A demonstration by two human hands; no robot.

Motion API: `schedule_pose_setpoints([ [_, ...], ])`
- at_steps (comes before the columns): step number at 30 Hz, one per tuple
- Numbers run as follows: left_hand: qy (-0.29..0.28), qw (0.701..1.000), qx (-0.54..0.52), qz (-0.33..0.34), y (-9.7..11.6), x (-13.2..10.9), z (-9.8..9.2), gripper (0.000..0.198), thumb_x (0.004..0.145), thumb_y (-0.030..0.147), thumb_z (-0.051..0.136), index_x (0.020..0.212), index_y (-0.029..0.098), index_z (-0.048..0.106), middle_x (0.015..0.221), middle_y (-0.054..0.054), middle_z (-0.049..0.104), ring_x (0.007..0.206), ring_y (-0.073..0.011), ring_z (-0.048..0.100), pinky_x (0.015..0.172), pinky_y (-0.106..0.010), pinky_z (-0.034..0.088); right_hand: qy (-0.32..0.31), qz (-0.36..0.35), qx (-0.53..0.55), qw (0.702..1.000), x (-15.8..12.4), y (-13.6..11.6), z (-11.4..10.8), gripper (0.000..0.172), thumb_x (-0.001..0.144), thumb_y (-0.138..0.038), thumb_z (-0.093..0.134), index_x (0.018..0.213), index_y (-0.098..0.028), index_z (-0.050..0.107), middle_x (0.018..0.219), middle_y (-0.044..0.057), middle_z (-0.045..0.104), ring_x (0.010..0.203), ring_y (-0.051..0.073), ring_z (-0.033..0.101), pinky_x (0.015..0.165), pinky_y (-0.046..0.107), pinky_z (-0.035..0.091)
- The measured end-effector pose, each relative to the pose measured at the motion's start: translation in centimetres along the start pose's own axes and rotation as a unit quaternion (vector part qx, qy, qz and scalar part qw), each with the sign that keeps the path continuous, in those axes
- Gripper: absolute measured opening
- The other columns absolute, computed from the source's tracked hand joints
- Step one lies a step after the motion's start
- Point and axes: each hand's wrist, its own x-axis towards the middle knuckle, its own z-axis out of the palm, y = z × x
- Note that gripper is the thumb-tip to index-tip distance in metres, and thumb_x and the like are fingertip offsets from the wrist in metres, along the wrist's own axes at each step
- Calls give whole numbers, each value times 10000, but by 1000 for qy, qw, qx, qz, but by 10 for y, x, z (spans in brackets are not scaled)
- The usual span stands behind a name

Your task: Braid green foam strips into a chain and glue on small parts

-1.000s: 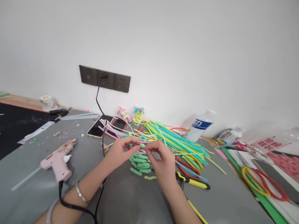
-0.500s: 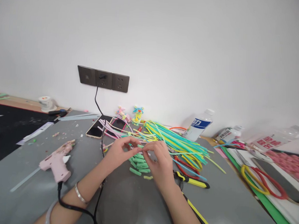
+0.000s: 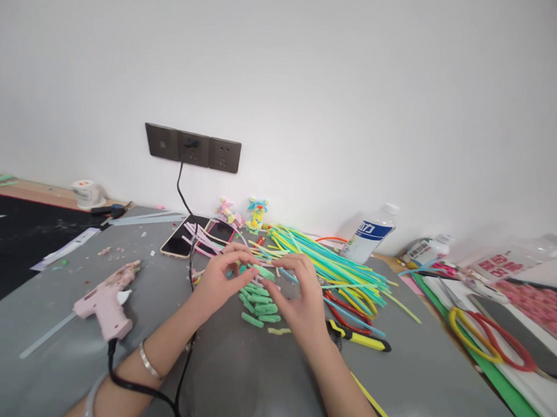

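Between my two hands is a short green fuzzy piece [image 3: 264, 272]. My left hand [image 3: 222, 280] pinches its left end between thumb and fingertips. My right hand [image 3: 301, 298] is at its right side with thumb and fingers apart, the thumb tip near the piece. Below them on the grey table [image 3: 249, 383] lies a pile of similar green pieces [image 3: 258, 308]. One short yellow piece [image 3: 279, 331] rests just in front of the pile. Behind my hands spread long yellow and teal pipe cleaners [image 3: 332, 262], with pink ones [image 3: 205, 238] to the left.
A pink glue gun [image 3: 107, 305] with a black cable lies at the left. Yellow-black pliers [image 3: 365, 339] are beside my right forearm. Phones [image 3: 182, 240], two small figures [image 3: 257, 215] and a bottle [image 3: 369, 234] stand or lie farther back. Scissors [image 3: 492, 341] are at the right.
My right fingers have spread away from the pinch they made on the green piece. More of that piece shows now, and my left hand has shifted only slightly.
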Motion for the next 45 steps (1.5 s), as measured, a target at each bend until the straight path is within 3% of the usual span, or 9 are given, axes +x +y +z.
schedule_pose_setpoints([
  [6,4,999,25,38,2,0,-2,96,832,223,638,876,194,718,1095,-89,591,912,-183,585,688,-267,457,-22,7,7,1000,0,5,0,108,843,-184,669,927,-230,621,944,54,595,937,242,569,817,392,426],
  [17,-28,999,-1,18,8,0,-3,68,822,191,621,842,181,686,1168,-122,568,1017,-224,590,763,-306,496,-27,2,25,999,1,6,-3,64,850,-178,639,859,-232,605,941,56,613,939,239,585,831,397,428],
  [24,-3,995,54,86,6,-3,-3,94,842,182,620,893,200,697,1224,-108,542,1076,-222,569,918,-372,492,-38,1,40,998,2,8,-3,75,844,-164,618,847,-232,586,934,56,619,930,237,588,827,392,436],
  [30,24,987,104,120,7,-2,-3,129,823,157,645,902,217,727,1235,-92,551,1090,-223,561,935,-381,488,-34,11,58,998,2,6,-3,87,846,-152,614,834,-227,571,902,52,612,910,232,592,823,391,437],
  [45,26,979,144,145,9,-3,-2,157,822,118,614,901,221,701,1258,-86,545,1091,-215,569,929,-381,498,-37,-7,31,999,0,6,-1,109,844,-131,585,829,-234,553,913,50,619,907,232,590,818,390,429],
])
